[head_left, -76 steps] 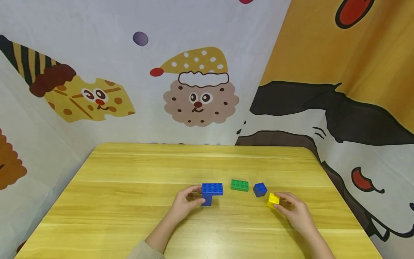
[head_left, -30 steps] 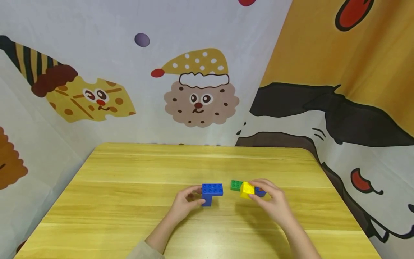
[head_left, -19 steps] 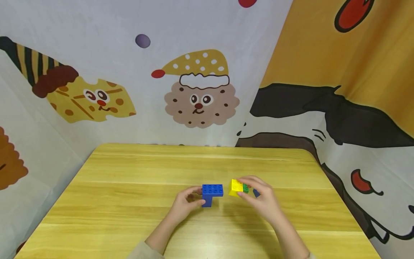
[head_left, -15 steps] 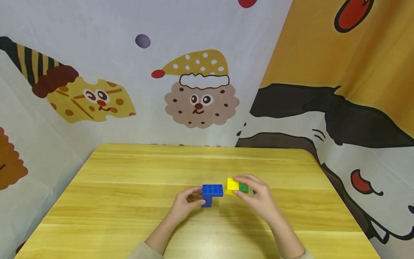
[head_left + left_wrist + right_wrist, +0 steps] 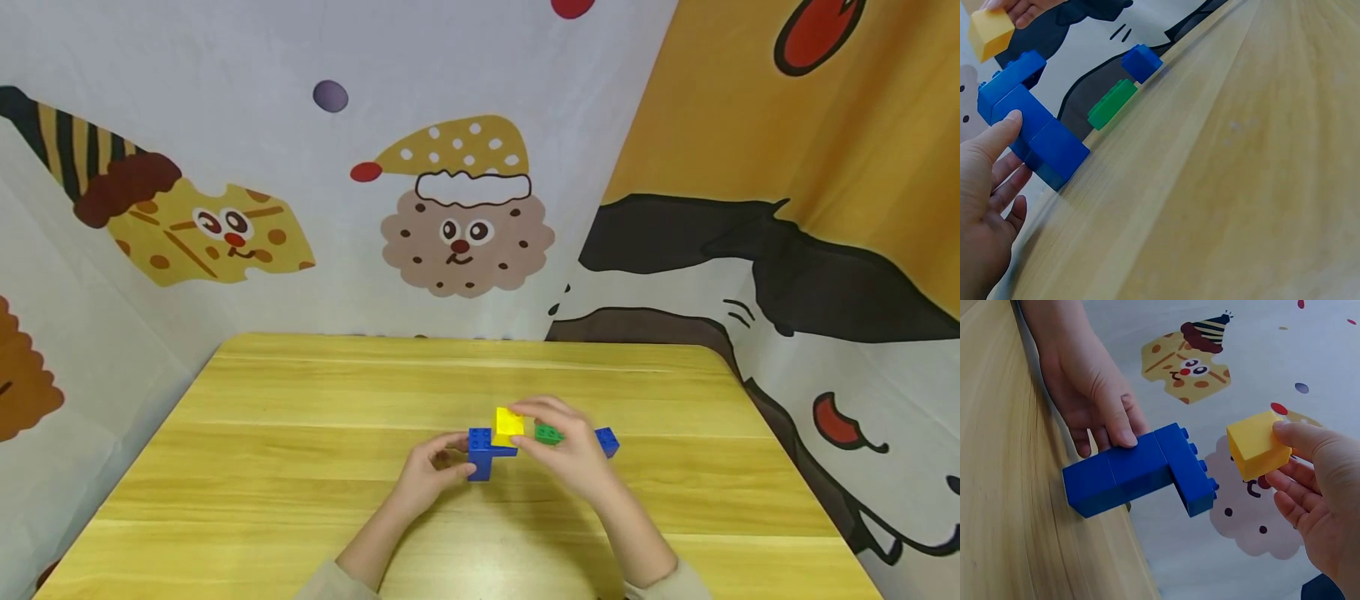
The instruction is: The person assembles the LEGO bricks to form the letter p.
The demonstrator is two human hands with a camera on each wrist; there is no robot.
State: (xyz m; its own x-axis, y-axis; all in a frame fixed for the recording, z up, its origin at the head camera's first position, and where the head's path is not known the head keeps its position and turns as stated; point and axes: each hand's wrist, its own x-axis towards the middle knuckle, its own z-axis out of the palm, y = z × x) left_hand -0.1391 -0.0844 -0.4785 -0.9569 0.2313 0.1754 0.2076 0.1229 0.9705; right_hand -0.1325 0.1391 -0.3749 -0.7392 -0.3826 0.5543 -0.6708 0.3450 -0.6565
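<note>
My left hand (image 5: 426, 475) grips a blue brick stack (image 5: 1129, 465) standing on the table, thumb on its near side. Two square blue bricks form its column, and a longer blue brick (image 5: 1010, 84) lies across the top, jutting to the right with studs up. My right hand (image 5: 566, 446) pinches a yellow brick (image 5: 507, 427) between thumb and fingers. It is held over the jutting end of the stack, and both wrist views show a gap between the yellow brick and the studs.
A flat green brick (image 5: 1113, 104) lies on the wooden table (image 5: 337, 392) right of the stack, partly behind my right hand in the head view. Farther right sits a square blue brick (image 5: 607, 442). A cartoon-printed cloth (image 5: 300, 292) hangs behind the table.
My right hand has carried the yellow brick leftward from the table's right side, past the blue and green bricks, to over the stack. My left hand has kept its grip in place.
</note>
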